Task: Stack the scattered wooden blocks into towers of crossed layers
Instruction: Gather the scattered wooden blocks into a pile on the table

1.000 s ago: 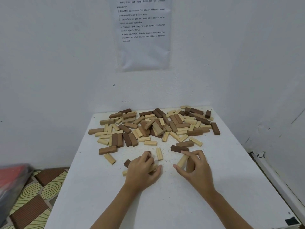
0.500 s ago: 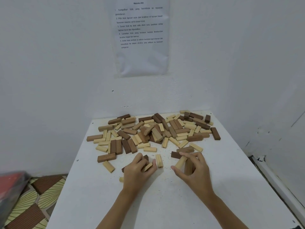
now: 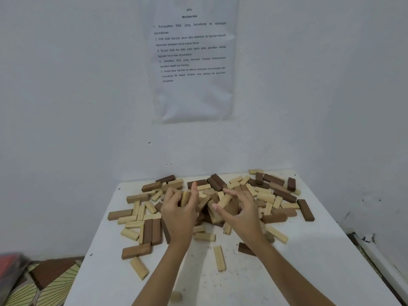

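Just above the scattered wooden blocks [image 3: 136, 198] on the counter [image 3: 309, 261], the left hand [image 3: 178, 209] curls round a pale block [image 3: 185, 198]; the right hand [image 3: 241, 209] grips a second pale block [image 3: 224, 200] and a brown block [image 3: 233, 207].

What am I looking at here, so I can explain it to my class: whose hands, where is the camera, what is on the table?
No machine here: a person works with bare hands, and the one camera sits on their head, looking forward and down. Light and dark wooden blocks lie scattered on a white table; no tower stands yet. The left hand grips a pale block; the right hand pinches another pale block. A printed sheet hangs on the wall behind.
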Action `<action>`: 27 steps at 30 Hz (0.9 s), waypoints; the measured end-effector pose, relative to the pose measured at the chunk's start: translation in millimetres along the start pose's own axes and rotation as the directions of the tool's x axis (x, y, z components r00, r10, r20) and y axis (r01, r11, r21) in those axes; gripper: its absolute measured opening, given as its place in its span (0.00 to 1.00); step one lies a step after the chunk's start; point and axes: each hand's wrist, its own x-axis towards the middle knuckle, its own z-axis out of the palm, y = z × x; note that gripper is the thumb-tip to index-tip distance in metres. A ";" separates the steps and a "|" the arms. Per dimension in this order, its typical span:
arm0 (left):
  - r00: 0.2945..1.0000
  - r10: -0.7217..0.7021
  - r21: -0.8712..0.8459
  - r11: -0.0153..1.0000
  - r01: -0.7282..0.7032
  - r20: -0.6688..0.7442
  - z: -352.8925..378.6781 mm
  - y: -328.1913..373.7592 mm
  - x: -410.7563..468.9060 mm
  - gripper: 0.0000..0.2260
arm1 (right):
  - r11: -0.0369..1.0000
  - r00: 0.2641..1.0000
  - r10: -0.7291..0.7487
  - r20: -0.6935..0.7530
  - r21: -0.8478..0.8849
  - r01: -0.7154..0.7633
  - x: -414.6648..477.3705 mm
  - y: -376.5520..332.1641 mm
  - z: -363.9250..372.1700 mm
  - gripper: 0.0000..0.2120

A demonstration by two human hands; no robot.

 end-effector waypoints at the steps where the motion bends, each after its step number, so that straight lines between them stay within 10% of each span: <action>1: 1.000 0.004 -0.008 1.000 -0.004 -0.008 4.9 -4.6 5.5 0.22 | 1.000 1.000 -0.003 0.005 0.003 0.003 7.6 3.1 3.8 0.23; 27: 0.936 -0.297 -0.038 0.950 0.309 0.188 -9.9 -30.5 -2.1 0.18 | 0.967 0.993 0.092 0.077 0.229 -0.108 14.7 -21.0 12.1 0.20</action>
